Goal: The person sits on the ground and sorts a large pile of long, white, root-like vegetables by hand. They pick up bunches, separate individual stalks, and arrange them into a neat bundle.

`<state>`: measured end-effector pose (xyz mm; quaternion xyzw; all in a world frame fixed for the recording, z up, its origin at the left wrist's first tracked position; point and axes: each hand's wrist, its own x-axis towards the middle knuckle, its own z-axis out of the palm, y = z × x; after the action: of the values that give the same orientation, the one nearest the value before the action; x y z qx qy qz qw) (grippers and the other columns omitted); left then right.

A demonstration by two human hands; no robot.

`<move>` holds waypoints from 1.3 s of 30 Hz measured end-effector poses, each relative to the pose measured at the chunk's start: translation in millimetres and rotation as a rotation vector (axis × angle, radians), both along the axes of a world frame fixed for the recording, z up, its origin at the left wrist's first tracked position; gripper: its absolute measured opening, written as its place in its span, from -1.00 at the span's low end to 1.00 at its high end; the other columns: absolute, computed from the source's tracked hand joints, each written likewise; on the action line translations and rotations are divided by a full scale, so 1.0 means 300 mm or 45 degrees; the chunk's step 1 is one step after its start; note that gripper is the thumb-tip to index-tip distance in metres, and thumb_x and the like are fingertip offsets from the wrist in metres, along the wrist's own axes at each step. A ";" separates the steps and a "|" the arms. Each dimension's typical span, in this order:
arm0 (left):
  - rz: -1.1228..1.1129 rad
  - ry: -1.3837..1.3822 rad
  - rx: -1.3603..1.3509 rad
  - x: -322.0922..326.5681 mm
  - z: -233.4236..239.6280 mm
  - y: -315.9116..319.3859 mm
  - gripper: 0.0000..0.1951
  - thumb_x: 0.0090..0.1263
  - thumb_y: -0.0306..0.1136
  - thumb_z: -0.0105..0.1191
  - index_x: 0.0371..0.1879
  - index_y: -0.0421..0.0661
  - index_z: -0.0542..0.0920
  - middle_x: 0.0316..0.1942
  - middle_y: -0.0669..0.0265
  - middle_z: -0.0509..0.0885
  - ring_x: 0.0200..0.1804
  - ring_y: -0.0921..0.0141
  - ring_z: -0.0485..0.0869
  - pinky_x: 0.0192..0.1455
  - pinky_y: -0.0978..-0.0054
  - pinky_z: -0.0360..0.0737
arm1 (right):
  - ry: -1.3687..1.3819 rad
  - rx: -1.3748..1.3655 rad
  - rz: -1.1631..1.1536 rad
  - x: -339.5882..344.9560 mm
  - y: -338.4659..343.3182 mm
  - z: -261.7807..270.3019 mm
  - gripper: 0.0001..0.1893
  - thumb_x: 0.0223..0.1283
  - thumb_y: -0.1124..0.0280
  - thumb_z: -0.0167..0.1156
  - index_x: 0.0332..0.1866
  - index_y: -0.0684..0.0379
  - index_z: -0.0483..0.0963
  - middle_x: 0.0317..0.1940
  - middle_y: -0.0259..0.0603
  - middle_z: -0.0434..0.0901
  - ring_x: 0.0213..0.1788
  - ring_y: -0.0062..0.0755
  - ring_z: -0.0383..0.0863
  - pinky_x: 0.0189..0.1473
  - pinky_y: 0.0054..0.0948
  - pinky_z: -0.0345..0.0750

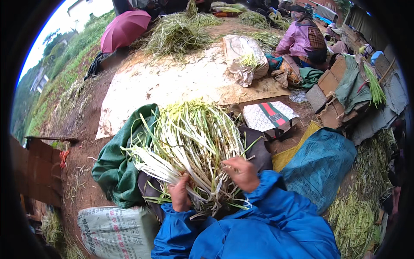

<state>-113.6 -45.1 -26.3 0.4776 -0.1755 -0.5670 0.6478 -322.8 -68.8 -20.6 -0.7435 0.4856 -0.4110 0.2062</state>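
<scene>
A big heap of long pale green and white vegetable stalks (pixel 200 136) lies across the lap in front of me. My left hand (pixel 180 193) is closed around the lower part of a bundle of white stalks (pixel 155 165), which fans out to the left over the heap. At the heap's right side is my right hand (pixel 242 173), its fingers bent and close together near the stalk ends; whether something thin is between them I cannot tell. Loose leaves and roots hang below, between the two blue sleeves. A green cloth (pixel 119 174) is bunched against the heap's left side.
A printed white sack (pixel 113 231) lies lower left, a blue woven sack (pixel 323 165) at right. Beyond are a patterned bag (pixel 270 115), a pale ground sheet (pixel 155 87), a stuffed sack (pixel 242 58), a pink umbrella (pixel 125 29) and a seated person in a checked shirt (pixel 299 40).
</scene>
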 end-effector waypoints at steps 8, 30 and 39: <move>-0.137 -0.127 -0.076 -0.025 -0.036 0.035 -0.88 0.16 -0.51 0.12 -0.32 -0.16 0.54 -0.51 0.45 0.54 -0.52 0.60 0.45 -0.49 0.71 0.36 | -0.763 1.048 0.407 0.269 -0.058 -0.063 -0.70 0.14 0.22 0.13 -0.31 0.30 0.56 -0.48 -0.33 0.60 -0.45 -0.63 0.50 -0.37 -0.59 0.45; -0.300 -0.267 -0.320 0.005 0.135 0.030 -0.67 0.16 -0.48 0.14 -0.08 -0.25 0.47 -0.19 0.26 0.59 -0.35 0.55 0.54 -0.36 0.68 0.47 | -1.177 0.505 0.309 0.283 -0.065 0.042 -0.79 0.12 0.39 0.16 -0.21 0.31 0.51 -0.33 -0.37 0.48 -0.34 -0.70 0.44 -0.30 -0.66 0.42; -0.299 0.121 -0.204 0.010 0.076 0.039 -0.72 0.17 -0.45 0.12 -0.15 -0.19 0.43 -0.44 0.38 0.53 -0.53 0.57 0.46 -0.51 0.65 0.41 | -1.223 0.800 0.775 0.339 0.020 0.026 -0.33 0.18 0.15 0.07 0.30 0.25 0.01 0.08 -0.16 0.36 0.08 -0.48 0.35 0.10 -0.52 0.31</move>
<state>-110.7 -33.3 -3.5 0.3730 -0.2439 -0.6451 0.6207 -221.2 -62.7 -12.9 -0.4856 0.2041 -0.4594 0.7152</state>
